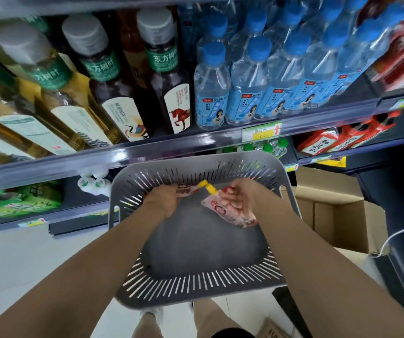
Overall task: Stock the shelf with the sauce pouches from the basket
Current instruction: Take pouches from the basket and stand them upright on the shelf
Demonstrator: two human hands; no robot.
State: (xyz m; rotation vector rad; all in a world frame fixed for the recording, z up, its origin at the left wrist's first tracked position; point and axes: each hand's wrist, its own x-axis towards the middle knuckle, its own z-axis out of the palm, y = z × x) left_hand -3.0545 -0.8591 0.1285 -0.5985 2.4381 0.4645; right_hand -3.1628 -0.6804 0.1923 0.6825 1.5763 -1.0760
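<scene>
A grey slotted basket (196, 284) sits below me in front of the shelves. Both my hands are inside it at its far end. My left hand (165, 200) grips a red and white sauce pouch (188, 189) with a yellow cap, mostly hidden under the fingers. My right hand (238, 200) holds a second red and white pouch (223, 211) with a yellow spout, tilted and lifted off the basket floor. The rest of the basket floor shows no other pouch.
The shelf (147, 152) above the basket carries tea bottles (164, 76) at left and blue-capped water bottles (252, 79) at right. Red packs (337, 140) lie on a lower shelf at right. Open cardboard boxes (335, 215) stand on the floor right of the basket.
</scene>
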